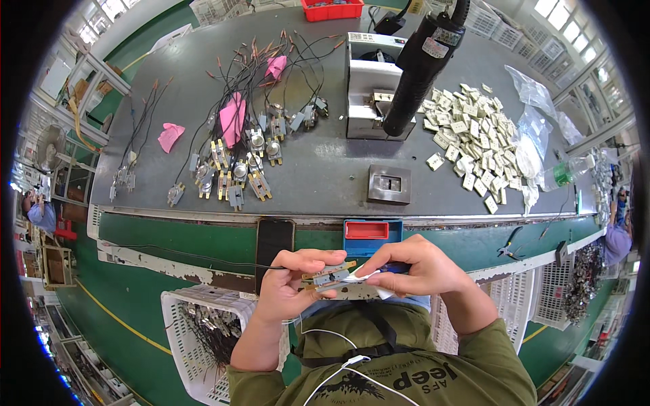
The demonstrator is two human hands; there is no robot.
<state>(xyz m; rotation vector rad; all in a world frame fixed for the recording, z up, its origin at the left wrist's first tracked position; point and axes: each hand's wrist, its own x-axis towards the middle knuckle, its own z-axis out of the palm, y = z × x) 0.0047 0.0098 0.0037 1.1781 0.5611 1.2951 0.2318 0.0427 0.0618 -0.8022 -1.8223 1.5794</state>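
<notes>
Just in front of my body, my left hand (pixel 292 279) grips a small thermostat-like electrical part (pixel 330 275) with a grey body and brass-coloured strips. A black wire (pixel 196 256) runs off from it to the left. My right hand (pixel 423 267) is closed at the part's right end, pinching a piece of white cloth or tissue (pixel 384 294) that touches it. Within the right hand's grip also lies a dark blue, handle-like tool (pixel 395 267); its tip is hidden. On the bench, several similar wired parts (pixel 238 171) lie in a heap to the left.
A steel block (pixel 389 184) stands near the bench edge, below a black cylindrical tool (pixel 423 74) on a metal stand (pixel 360 122). White ceramic pieces (pixel 474 135) are piled at right. A phone (pixel 274 238), blue-and-red tray (pixel 352 249) and pliers (pixel 510 245) lie on the nearer ledge.
</notes>
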